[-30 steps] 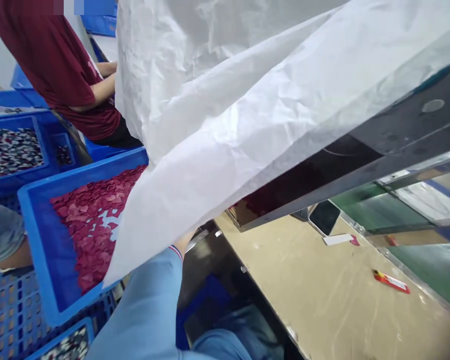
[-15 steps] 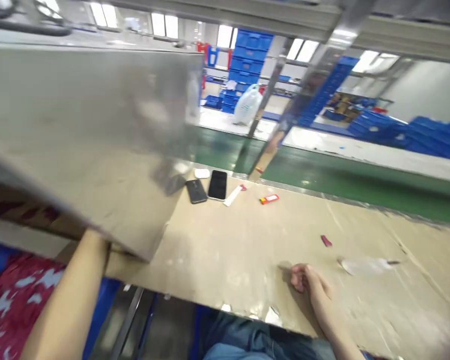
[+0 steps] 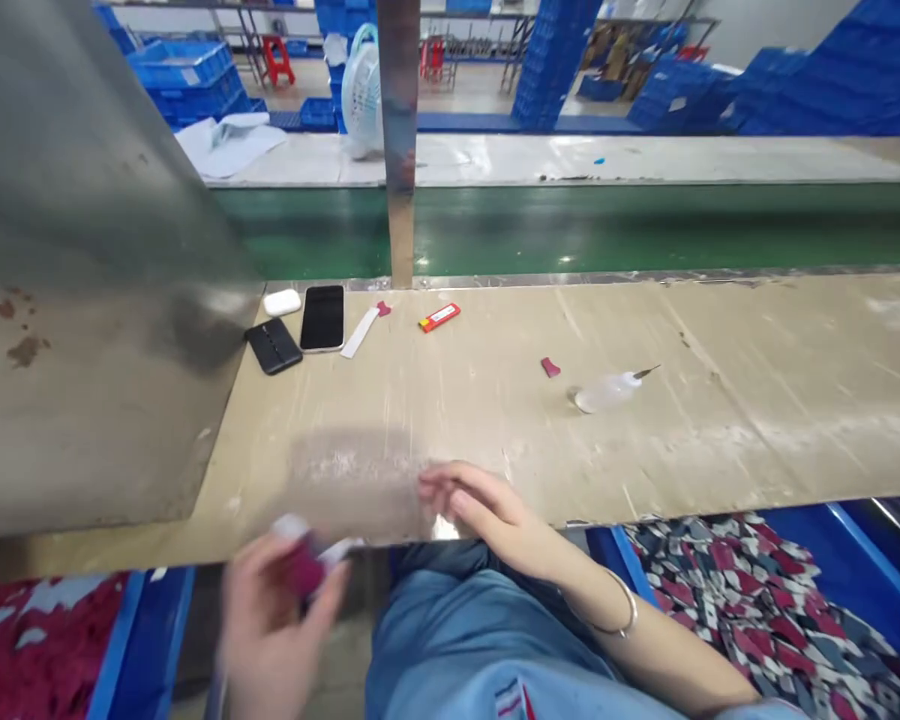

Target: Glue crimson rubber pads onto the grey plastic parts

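Note:
My left hand [image 3: 274, 615], smeared by motion, is closed on some small magenta and white pieces [image 3: 304, 568] in front of the table's near edge. What the pieces are I cannot make out. Over that same edge, to the right, my right hand [image 3: 480, 500] hangs with loosely bent fingers and nothing visible in them. Farther off on the table [image 3: 487, 400] lies a small magenta piece [image 3: 550, 367]. Beside it rests a clear squeeze bottle [image 3: 607, 393] with a needle tip, lying on its side.
A metal panel [image 3: 82, 300] walls off the left. A phone [image 3: 322, 318], a black case [image 3: 273, 346], a white case [image 3: 282, 302], a white strip [image 3: 360, 332] and a red-yellow packet [image 3: 439, 318] lie at the back. Blue bins hold magenta pieces [image 3: 37, 640] and mixed pieces [image 3: 765, 600].
My left hand has come out from behind the metal panel with magenta and white pieces in it. My right hand has shifted left, away from the bottle. The view has turned right and down.

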A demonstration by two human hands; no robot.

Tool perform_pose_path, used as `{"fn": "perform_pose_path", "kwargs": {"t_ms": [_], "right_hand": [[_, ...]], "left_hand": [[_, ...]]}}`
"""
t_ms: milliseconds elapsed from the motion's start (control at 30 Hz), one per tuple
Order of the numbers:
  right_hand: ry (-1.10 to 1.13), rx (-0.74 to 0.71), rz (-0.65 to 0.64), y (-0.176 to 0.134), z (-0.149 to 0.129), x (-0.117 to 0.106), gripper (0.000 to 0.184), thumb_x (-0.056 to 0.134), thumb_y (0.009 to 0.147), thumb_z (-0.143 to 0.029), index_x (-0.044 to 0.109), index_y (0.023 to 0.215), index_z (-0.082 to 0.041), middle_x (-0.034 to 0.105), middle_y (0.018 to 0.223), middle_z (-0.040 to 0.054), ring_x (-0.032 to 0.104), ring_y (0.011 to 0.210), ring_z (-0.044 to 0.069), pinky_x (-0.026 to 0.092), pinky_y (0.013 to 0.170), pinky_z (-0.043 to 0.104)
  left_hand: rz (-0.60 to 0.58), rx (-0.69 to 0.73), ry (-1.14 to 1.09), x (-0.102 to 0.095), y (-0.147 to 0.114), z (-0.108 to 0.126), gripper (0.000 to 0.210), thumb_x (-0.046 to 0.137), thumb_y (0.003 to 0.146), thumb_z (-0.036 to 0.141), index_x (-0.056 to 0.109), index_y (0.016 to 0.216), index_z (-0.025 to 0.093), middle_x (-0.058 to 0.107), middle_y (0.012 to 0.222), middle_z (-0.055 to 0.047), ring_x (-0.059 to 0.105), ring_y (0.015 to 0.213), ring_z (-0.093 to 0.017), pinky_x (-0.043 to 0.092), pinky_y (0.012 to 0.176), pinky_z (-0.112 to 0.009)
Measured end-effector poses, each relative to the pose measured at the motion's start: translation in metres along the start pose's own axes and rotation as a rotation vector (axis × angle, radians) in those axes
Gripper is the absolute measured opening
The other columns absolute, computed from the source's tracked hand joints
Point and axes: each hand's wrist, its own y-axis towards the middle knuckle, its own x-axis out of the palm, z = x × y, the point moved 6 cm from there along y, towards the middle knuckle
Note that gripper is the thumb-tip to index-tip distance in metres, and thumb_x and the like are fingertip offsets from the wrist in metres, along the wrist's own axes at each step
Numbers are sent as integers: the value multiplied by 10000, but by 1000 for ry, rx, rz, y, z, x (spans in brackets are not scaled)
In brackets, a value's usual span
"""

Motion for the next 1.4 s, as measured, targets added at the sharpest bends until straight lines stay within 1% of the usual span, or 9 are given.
{"fn": "perform_pose_path", "kwargs": {"t_ms": [33,100,267,467,667,900,1100,1267,1400], "right_hand": [[40,-4,-39,-1,-4,3,410,586,1047,-502,722,1334,-242,805,1242,106,798,1032,173,666,892,314],[91,-16,-26,-4,-7,2,432,626,1038,-444,668,1439,-291,748,1389,87,764,1191,191,651,999,350],[111,-57,343,-20,6,-26,432,740,978,-401,704,1403,-332,750,1386,65,750,1230,224,644,1049,391],[-68,-114,405,-14,16,-33,440,789,929,-458,738,1352,-351,790,1284,77,783,1031,205,677,968,398],[-198,-234,294,7,8,-37,417,731,989,-347,685,1400,-397,777,1315,64,757,1160,208,682,950,369],[-276,-286,268,-8,10,-50,376,702,1010,-313,706,1382,-360,798,1278,62,777,1137,218,680,965,371],[-218,-226,320,-27,12,-59,273,706,1001,-263,803,1242,-347,836,1159,36,807,1030,208,689,891,328],[-151,-146,382,-34,14,-64,163,699,1001,-297,856,1046,-290,852,1023,39,816,983,220,685,879,338],[-98,-84,382,-33,18,-63,195,692,1009,-386,849,1000,-270,850,985,43,813,915,209,671,833,313]], "left_hand": [[13,60,-7,13,1,4,240,757,936,244,660,1152,275,613,1093,-12,719,910,-137,650,735,-216],[-191,139,-20,54,12,10,259,785,883,210,690,1119,260,649,1075,-29,743,953,-176,679,811,-271],[-388,284,0,109,43,29,322,713,879,112,697,1174,239,719,1121,-55,737,1037,-192,666,898,-316],[-420,101,-68,105,44,19,315,725,904,179,722,1214,240,759,1222,-70,762,1110,-205,668,966,-328],[-492,-122,-213,104,60,2,332,779,844,105,701,1137,240,771,1101,-26,784,964,-150,665,926,-273],[-692,-227,-329,124,59,-3,260,816,816,124,688,1015,234,684,992,0,744,878,-130,667,820,-235],[-658,-337,-380,143,38,0,278,836,773,149,627,941,224,625,944,14,709,839,-126,640,775,-236],[-698,-296,-271,152,32,5,303,848,804,205,594,967,234,613,961,23,659,816,-115,586,742,-232],[-735,-63,-58,145,39,14,376,919,799,300,591,974,239,584,951,35,585,791,-107,529,719,-218]]}}
